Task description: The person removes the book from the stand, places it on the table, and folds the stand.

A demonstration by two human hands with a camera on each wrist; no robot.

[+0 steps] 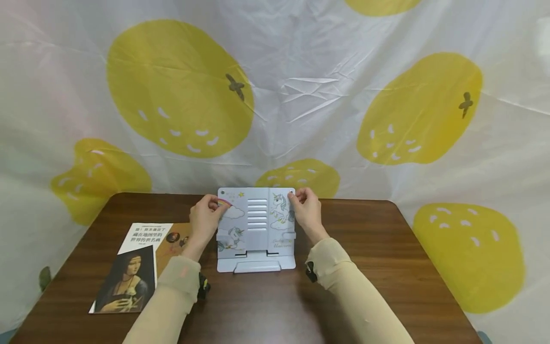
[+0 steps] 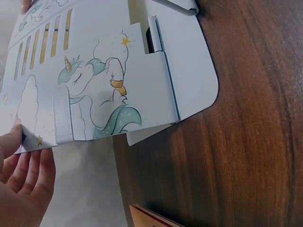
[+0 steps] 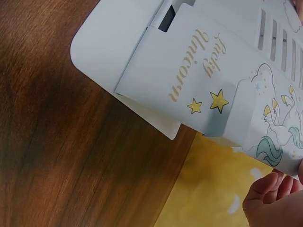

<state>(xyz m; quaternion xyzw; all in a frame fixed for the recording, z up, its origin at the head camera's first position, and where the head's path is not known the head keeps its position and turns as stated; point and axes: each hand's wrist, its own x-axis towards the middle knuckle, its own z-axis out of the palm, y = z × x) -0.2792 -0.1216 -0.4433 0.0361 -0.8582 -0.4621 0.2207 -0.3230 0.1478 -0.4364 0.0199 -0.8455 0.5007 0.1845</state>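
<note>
A white metal book stand (image 1: 258,220) printed with unicorns, clouds and stars stands on the table, its slotted panel raised and tilted back above a flat base (image 1: 225,265). My left hand (image 1: 205,217) pinches the panel's left edge, thumb on the front and fingers behind, as the left wrist view shows. On the opposite edge, near the top corner, my right hand (image 1: 307,210) pinches the panel between thumb and fingers. Gold "Lucky Unicorn" lettering (image 3: 196,64) is printed low on the panel's right side. A support flap (image 3: 161,124) shows behind the panel in the right wrist view.
A book (image 1: 129,272) with a portrait on its cover lies on the brown wooden table (image 1: 365,267), left of the stand and partly behind my left forearm. A pale curtain (image 1: 301,114) with yellow fruit prints hangs right behind the table's far edge.
</note>
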